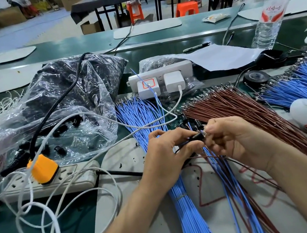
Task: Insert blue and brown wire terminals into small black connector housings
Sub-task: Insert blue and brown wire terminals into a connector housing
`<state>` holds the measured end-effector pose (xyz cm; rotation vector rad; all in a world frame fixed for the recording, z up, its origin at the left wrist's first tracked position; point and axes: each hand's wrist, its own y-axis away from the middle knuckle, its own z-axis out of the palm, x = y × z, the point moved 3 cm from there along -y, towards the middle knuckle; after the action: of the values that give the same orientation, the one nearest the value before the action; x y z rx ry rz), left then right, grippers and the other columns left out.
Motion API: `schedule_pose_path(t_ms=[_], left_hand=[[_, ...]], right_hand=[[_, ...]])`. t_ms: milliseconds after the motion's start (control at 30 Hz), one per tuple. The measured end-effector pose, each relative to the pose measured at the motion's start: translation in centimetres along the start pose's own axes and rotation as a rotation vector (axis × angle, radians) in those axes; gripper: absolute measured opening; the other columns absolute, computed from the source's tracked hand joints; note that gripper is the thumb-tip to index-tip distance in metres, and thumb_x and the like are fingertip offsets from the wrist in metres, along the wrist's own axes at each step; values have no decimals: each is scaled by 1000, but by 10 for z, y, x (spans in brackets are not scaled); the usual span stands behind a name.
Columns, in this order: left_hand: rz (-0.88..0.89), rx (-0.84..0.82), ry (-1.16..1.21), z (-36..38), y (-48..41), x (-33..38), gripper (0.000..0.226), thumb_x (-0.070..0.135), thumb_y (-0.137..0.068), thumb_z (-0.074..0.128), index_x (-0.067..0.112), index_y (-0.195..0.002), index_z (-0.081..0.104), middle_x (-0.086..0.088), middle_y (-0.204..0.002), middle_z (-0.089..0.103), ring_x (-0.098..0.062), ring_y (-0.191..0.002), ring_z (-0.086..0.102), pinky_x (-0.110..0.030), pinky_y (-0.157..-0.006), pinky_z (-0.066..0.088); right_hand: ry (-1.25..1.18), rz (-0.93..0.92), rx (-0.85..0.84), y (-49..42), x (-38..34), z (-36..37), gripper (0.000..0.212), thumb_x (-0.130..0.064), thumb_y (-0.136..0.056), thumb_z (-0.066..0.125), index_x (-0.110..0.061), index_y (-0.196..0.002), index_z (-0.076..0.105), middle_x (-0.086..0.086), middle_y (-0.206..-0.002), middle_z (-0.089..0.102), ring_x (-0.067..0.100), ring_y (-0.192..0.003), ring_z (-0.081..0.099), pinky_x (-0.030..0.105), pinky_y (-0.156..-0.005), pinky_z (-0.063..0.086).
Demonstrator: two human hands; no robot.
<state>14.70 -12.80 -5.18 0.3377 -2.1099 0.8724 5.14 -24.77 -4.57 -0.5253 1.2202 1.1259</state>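
Crosswise, left hand (pixel 166 150) pinches black housing (pixel 196 137), mouth rightward; right hand (pixel 237 138) pinches terminal (pixel 204 132).

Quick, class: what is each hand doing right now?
Left hand: closed grip on a small black plastic connector housing.
Right hand: pinching a thin wire end at that housing; colour unclear.

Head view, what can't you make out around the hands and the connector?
Head view: black connector housing, mostly covered by the left hand.
Head view: wire terminal pinched by right hand, seating too small to tell.
Head view: blue wire bundle, near end cut off by bottom edge.
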Motion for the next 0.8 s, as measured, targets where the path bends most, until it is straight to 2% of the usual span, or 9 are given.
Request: schedule_pose_path(t_ms=[67, 133, 267, 400, 533, 633, 800], left_hand=[[4, 1, -8, 0, 0, 0, 20, 31, -76, 74, 16, -89, 71, 8, -78, 74, 0, -75, 65, -33, -96, 30], [-1, 0, -7, 0, 0, 0, 19, 32, -78, 73, 17, -89, 70, 8, -79, 74, -3, -77, 66, -36, -97, 30], [-9, -9, -15, -1, 1, 0, 19, 33, -79, 71, 17, -89, 70, 14, -78, 72, 4, -75, 62, -36, -97, 31], [-31, -49, -15, -1, 1, -1, 15, 29, -80, 73, 19, -90, 70, 10, -80, 74, 0, -77, 65, -32, -96, 29], [-37, -70, -8, 0, 2, -1, 10, 25, -80, 74, 21, -88, 67, 12, -78, 74, 6, -75, 63, -25, -95, 27], [-39, -58, -9, -1, 1, -1, 10, 25, -80, 74, 24, -86, 65, 11, -80, 74, 5, -75, 64, -21, -94, 26], [-38, -38, 29, -2, 0, -1, 13, 27, -80, 71, 16, -87, 69, 16, -79, 72, 13, -74, 58, -27, -94, 29]], right_hand=[[20, -20, 7, -1, 1, 0, 12, -12, -65, 62, -7, -62, 51, 6, -53, 54, 9, -40, 46, 13, -38, 37], [38, -82, -14, -1, -1, 0, 12, -9, -66, 63, -5, -66, 52, 8, -54, 55, 11, -43, 49, 15, -41, 40], [107, -152, -60, 1, -4, -1, 14, -8, -68, 65, -2, -72, 54, 11, -58, 60, 15, -48, 54, 19, -43, 44], [138, -109, -94, 2, -4, -4, 15, -10, -67, 67, 0, -71, 56, 13, -62, 62, 17, -49, 57, 21, -44, 47], [136, -117, -95, 2, -5, -5, 10, -6, -65, 66, -1, -70, 59, 14, -63, 64, 17, -52, 62, 21, -49, 52], [148, -132, -96, 2, -6, -4, 14, -3, -66, 64, 2, -74, 54, 12, -64, 66, 17, -54, 64, 22, -52, 54], [126, -152, -114, 4, -7, -2, 15, -1, -67, 63, 2, -77, 52, 12, -66, 66, 17, -57, 64, 23, -57, 56]])
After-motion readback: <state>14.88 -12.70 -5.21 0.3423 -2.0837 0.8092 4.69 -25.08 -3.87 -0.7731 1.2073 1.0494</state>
